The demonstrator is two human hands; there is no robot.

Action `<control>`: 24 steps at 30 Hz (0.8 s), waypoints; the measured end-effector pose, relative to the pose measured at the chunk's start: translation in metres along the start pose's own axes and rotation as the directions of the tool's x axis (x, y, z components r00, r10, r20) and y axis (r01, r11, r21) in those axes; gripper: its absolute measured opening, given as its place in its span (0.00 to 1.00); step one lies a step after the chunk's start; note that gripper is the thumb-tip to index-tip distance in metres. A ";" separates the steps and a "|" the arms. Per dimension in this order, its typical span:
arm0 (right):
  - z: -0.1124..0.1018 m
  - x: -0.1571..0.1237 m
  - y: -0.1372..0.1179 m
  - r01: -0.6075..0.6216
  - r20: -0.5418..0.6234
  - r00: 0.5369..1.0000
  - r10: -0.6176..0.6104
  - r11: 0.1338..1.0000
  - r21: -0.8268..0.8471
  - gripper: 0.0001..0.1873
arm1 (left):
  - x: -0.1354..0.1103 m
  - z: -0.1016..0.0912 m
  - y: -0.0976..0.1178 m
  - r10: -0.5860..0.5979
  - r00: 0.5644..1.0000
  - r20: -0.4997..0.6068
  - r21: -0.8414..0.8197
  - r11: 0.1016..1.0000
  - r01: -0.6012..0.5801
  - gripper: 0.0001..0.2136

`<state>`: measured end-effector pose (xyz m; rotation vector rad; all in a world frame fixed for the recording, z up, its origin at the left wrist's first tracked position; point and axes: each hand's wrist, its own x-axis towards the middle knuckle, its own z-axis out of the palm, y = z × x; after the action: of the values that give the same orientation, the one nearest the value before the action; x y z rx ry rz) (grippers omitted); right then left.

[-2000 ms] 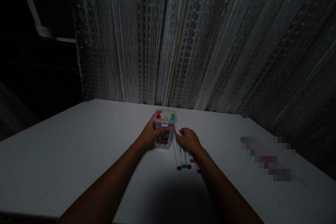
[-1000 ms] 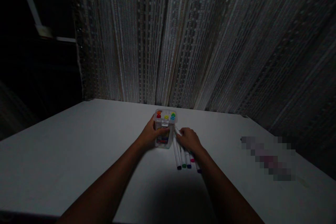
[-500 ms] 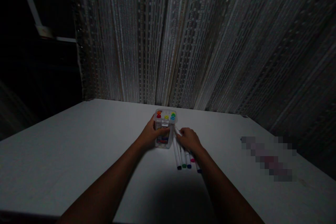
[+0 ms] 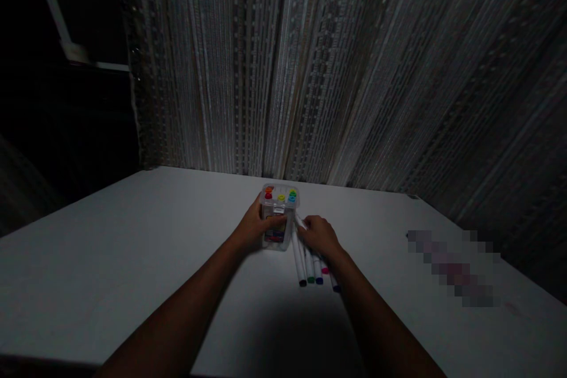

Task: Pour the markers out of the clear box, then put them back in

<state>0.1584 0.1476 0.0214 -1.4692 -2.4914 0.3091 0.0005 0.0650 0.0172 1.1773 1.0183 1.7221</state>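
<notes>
A clear plastic marker case [image 4: 279,205] stands upright on the table, with several coloured marker ends showing at its top and a printed label on its front. My left hand [image 4: 257,224] is wrapped round its left side, the thumb across the front. Just right of the case, several white markers [image 4: 305,260] lie side by side, with black, green, blue and pink ends pointing toward me. My right hand [image 4: 319,235] is closed over their far part, its fingers pinching a white marker [image 4: 300,222] near the case. The palm hides part of the other markers.
The white table [image 4: 177,283] spreads out on all sides. A blurred-out, pixelated item [image 4: 452,269] lies at the right. Behind the table hangs a striped, patterned curtain [image 4: 283,71]. A pale window frame [image 4: 84,18] shows in the dark at the upper left.
</notes>
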 end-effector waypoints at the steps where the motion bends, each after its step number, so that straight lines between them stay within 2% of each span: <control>1: 0.000 0.000 0.000 0.001 0.001 1.000 -0.001 1.000 0.000 0.11 | 0.000 0.000 0.000 0.003 1.000 0.002 0.003 1.000 -0.003 0.35; 24: 0.000 0.000 -0.001 -0.001 0.012 1.000 0.001 1.000 -0.008 0.11 | 0.000 0.000 0.000 -0.008 1.000 -0.015 0.024 1.000 0.008 0.33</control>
<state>0.1579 0.1475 0.0219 -1.4756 -2.5040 0.3091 0.0003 0.0650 0.0174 1.1753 1.0545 1.7193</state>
